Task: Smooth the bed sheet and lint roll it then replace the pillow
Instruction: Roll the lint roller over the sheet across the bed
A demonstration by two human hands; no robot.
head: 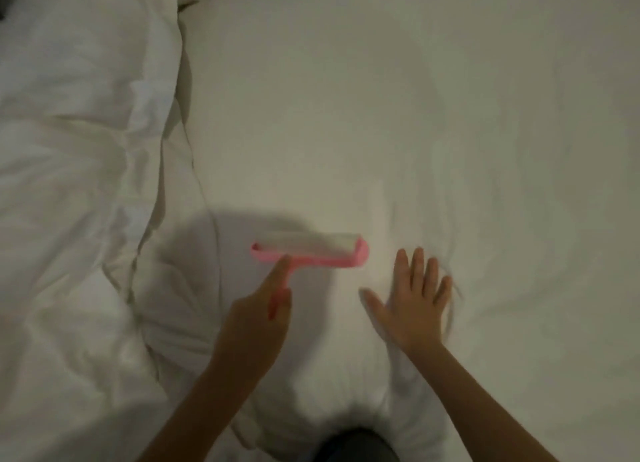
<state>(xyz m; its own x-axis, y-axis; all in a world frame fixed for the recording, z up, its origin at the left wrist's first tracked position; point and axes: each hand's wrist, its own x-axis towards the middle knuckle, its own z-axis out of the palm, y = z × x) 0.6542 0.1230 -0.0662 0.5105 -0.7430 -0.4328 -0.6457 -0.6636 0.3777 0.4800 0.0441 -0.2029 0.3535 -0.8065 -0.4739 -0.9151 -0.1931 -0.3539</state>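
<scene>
Just above the lower edge, a dark rounded shape (pixel 356 444) sits between the two forearms; what it is cannot be told. Next, the left hand (pixel 258 318): its grip is closed round the pink handle (pixel 277 304) of the lint roller (pixel 308 252), index finger laid forward along the stem towards the crossbar. Level with it, the right hand (pixel 412 305) holds nothing. It lies palm down, fingers straight and spread, flat on the bed sheet (pixel 381 115) just beside the roller's right end and apart from it.

The roller head lies directly ahead of the left grip, handle pointing back to the person. Its long axis runs side to side across the view, square to the handle, with the white roll on the far side of the pink frame. Blur hides whether the roll touches the sheet.

Judgement: lint rolling is the step in hand. A stroke would run along the handle line, at right angles to the roll, and the left hand alone would drive it. The right hand, nearer the soft creases (pixel 453 299) at its outer side, is placed to pin the cloth taut.

Farther off, the sheet lies broad and mostly flat up to its far edge. A bunched white duvet (pixel 76 150) fills the left side. No pillow can be picked out with certainty, so replacing it looks not yet done.
</scene>
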